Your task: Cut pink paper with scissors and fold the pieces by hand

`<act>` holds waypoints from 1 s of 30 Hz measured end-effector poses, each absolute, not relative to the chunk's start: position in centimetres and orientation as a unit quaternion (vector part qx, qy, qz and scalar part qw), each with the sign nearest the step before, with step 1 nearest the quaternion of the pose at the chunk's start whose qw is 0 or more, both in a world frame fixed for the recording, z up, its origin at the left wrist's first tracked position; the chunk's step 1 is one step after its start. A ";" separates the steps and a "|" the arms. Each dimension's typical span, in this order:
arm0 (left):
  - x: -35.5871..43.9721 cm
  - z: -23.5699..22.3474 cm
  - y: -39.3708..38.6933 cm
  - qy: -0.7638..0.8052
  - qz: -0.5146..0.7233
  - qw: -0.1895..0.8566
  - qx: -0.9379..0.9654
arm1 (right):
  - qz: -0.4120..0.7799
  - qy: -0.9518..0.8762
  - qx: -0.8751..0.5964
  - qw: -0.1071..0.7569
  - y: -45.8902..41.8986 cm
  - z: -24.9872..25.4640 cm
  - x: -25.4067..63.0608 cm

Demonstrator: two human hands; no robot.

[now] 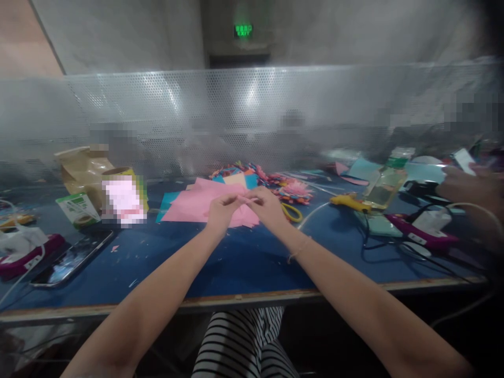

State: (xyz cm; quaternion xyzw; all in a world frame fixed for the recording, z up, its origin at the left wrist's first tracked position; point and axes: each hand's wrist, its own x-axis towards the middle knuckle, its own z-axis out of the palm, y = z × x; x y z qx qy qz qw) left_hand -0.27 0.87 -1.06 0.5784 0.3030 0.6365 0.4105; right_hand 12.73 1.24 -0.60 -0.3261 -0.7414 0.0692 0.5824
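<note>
A perforated metal screen [252, 115] backs the blue table [244, 262]; green exit sign [243, 30] above.

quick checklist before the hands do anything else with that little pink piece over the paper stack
1. Both hands on the piece: left hand and right hand meet at a thin pink strip. ok
2. Grip secure: fingertips pinch it, but the piece is too small and blurred to judge. cannot tell
3. Pink paper sheets lying flat under the hands on the blue table. ok
4. Yellow-handled scissors close to the right hand, blades hidden. cannot tell
5. Yellow glue gun lies apart from the hands, to their right. ok
6. Phone near the table edge on the left, not overhanging. ok
</note>
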 end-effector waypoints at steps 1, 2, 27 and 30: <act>-0.3 -1.1 1.0 0.300 0.637 0.415 0.576 | 0.058 -0.745 -0.318 0.584 1.3 -0.6 12.8; -0.3 -1.2 1.0 0.295 0.638 0.422 0.573 | 0.047 -0.747 -0.310 0.585 1.3 -0.7 12.8; -0.1 -0.1 0.0 0.210 0.565 0.584 0.543 | -0.030 -0.797 -0.230 0.558 0.4 0.4 13.8; -0.1 -0.3 0.1 0.207 0.568 0.590 0.535 | -0.032 -0.788 -0.250 0.562 0.3 0.5 13.8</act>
